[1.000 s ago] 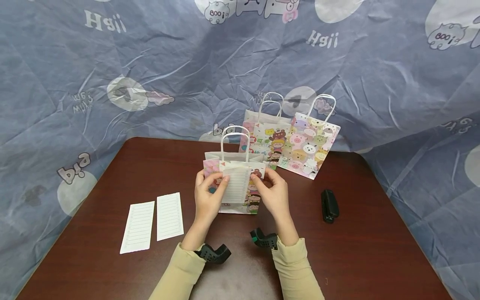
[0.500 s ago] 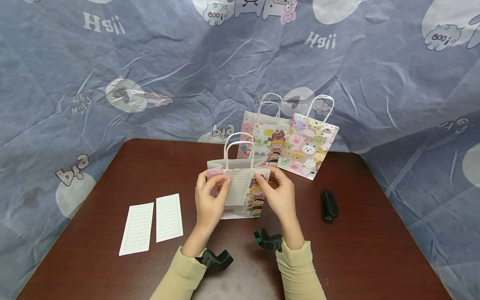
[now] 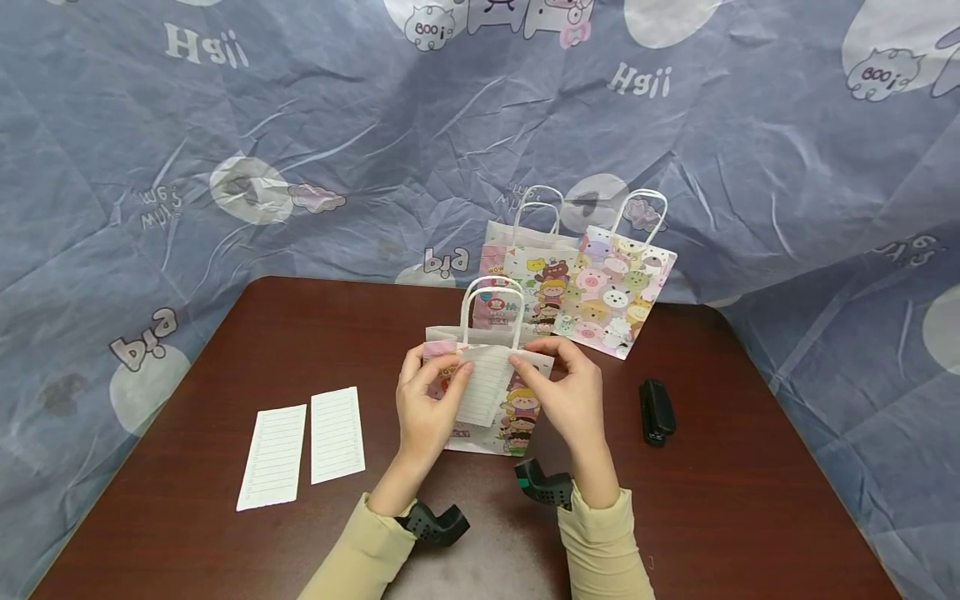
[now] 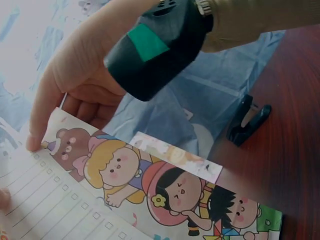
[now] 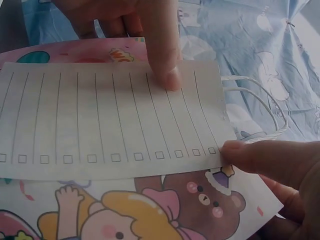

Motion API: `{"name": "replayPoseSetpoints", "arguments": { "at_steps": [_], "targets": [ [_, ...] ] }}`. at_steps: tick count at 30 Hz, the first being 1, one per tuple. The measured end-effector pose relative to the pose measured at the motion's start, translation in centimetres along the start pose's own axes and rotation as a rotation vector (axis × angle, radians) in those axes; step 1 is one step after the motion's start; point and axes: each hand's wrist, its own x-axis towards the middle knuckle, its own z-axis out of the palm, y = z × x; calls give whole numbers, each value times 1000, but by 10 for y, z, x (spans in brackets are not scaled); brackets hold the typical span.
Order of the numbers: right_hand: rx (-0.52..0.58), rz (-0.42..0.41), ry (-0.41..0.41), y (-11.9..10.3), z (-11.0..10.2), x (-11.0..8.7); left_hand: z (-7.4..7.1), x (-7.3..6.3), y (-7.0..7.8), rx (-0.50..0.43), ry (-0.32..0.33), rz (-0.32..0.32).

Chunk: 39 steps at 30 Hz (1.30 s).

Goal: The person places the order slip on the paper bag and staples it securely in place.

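Note:
In the head view, a small white paper gift bag (image 3: pixel 480 440) with cartoon characters and twisted white handles stands at mid-table. A lined checklist sheet (image 3: pixel 483 392) lies against its front, near the top edge. My left hand (image 3: pixel 431 408) pinches the sheet's left side and the bag, thumb in front. My right hand (image 3: pixel 573 400) pinches at the upper right, its thumb at the sheet's corner. Close up in the right wrist view, the sheet (image 5: pixel 110 115) shows a row of checkboxes, and the right thumb (image 5: pixel 265 155) touches its corner. Fingers behind the bag are mostly hidden.
Two more lined sheets (image 3: pixel 272 457) (image 3: pixel 337 435) lie on the left of the brown table (image 3: pixel 720 500). Behind stand other cartoon gift bags (image 3: pixel 618 292). A black stapler (image 3: pixel 657 412) lies on the right, and a blue patterned cloth (image 3: pixel 360 125) hangs behind.
Both hands have brought the bag and sheet nearer and slightly to the right. The bag leans a little more, and the pinch on the sheet continues. The other sheets, bags and stapler stay put.

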Motion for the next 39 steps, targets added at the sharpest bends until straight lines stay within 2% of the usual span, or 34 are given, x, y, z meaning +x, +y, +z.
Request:
{"name": "replayPoseSetpoints", "arguments": {
  "at_steps": [4, 8, 11, 16, 19, 23, 33, 39],
  "targets": [
    [-25, -28, 13, 0, -3, -1, 5, -7, -20, 5, -3, 26],
    [-40, -39, 16, 0, -4, -1, 6, -9, -24, 18, -8, 38],
    [-51, -36, 15, -1, -4, -1, 5, -7, -19, -3, -5, 44],
    [-77, -53, 16, -2, -4, -2, 2, -2, 1, -29, 30, 57],
    [-92, -68, 18, -2, -4, -2, 0, 0, 9, -69, 43, 42],
    [-104, -73, 22, -2, -5, -2, -1, 0, 10, -111, 40, 14],
    [-163, -59, 32, -1, -5, -1, -3, 0, 7, -133, -3, -21],
    [-197, -65, 41, -1, -5, -1, -7, 3, 7, -91, -29, -60]
  ]
}}
